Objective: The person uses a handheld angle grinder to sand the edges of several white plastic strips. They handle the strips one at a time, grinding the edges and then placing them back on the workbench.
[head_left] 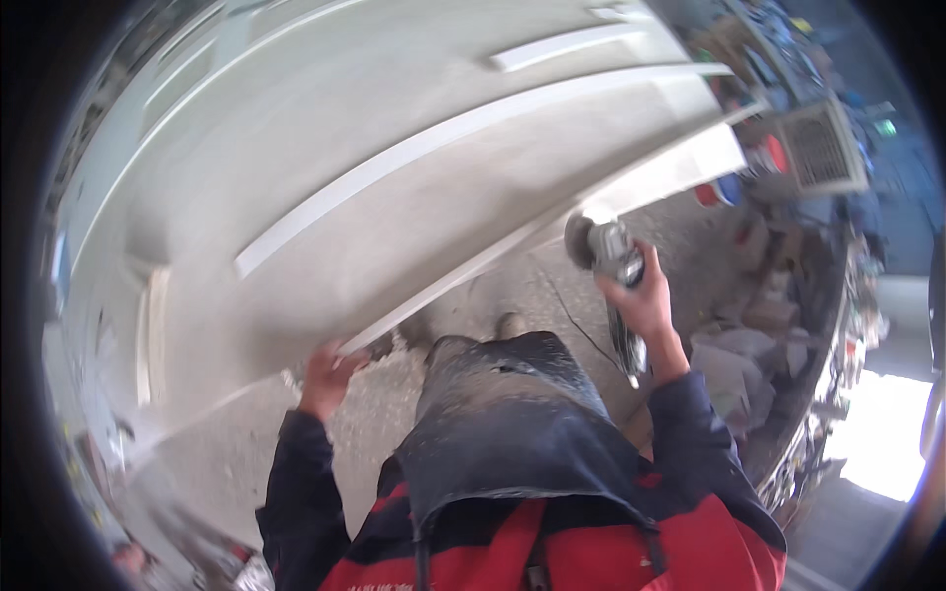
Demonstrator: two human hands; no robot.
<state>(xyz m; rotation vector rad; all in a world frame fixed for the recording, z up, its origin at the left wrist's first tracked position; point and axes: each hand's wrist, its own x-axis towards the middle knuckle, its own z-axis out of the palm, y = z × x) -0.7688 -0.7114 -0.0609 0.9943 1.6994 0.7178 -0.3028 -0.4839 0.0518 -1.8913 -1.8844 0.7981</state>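
Note:
My right hand [647, 300] is wrapped round an angle grinder [613, 246], held up in front of me to the right. The grinder's round disc [579, 241] faces left, close to the edge of a long pale strip [463, 274]; I cannot tell whether they touch. That strip slants from near left to far right along the front of a large pale slab [325, 128]. At its near end my left hand [328, 379] grips the strip, the fingers partly blurred.
A second pale strip [434, 145] and a shorter one [567, 46] lie on the slab. A dark cord [572, 320] hangs near the grinder. Red and blue buckets [724, 189], a grated panel [818, 148] and rubble [739, 364] are at the right. My dark apron [512, 414] covers my lap.

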